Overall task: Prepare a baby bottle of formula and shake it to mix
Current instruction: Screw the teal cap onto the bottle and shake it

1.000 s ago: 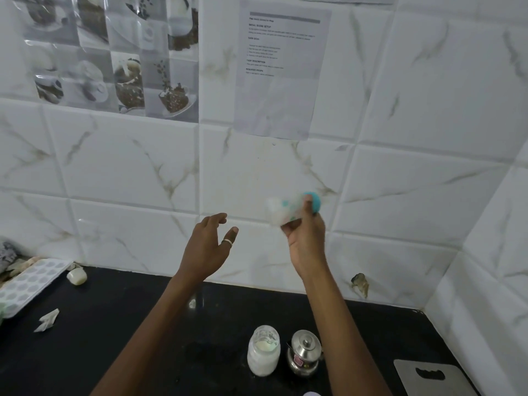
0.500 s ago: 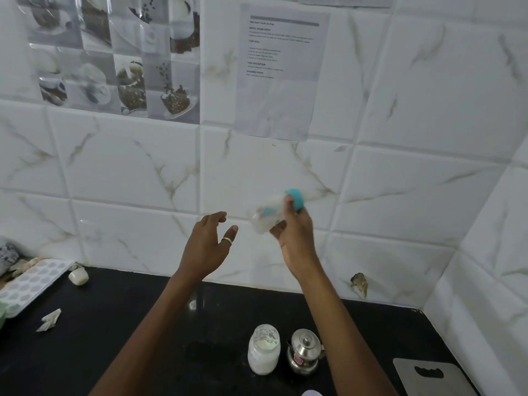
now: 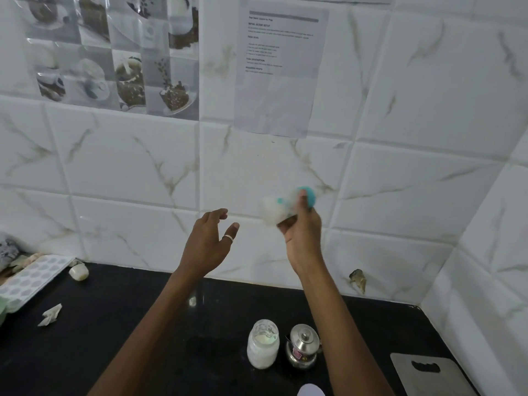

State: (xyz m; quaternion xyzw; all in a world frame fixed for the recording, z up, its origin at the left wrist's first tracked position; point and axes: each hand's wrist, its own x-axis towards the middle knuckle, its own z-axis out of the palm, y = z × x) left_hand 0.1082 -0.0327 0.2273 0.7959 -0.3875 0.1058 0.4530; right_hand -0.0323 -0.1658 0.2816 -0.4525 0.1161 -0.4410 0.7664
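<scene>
The fingers point(image 3: 302, 202) of the right hand point(image 3: 303, 238) are curled round a baby bottle point(image 3: 273, 210). The bottle is blurred and lies tilted on its side, its teal end point(image 3: 310, 195) to the right, held up in the air before the tiled wall point(image 3: 128, 167). The left hand point(image 3: 205, 244) hangs near it and holds nothing, its fingers loosely spread, a ring point(image 3: 227, 238) on one. Below, on the black table point(image 3: 114, 338), a jar point(image 3: 263, 350) of white powder and a small steel pot point(image 3: 303, 350) stand side by side. A cutting board point(image 3: 428, 378) lies at the right.
</scene>
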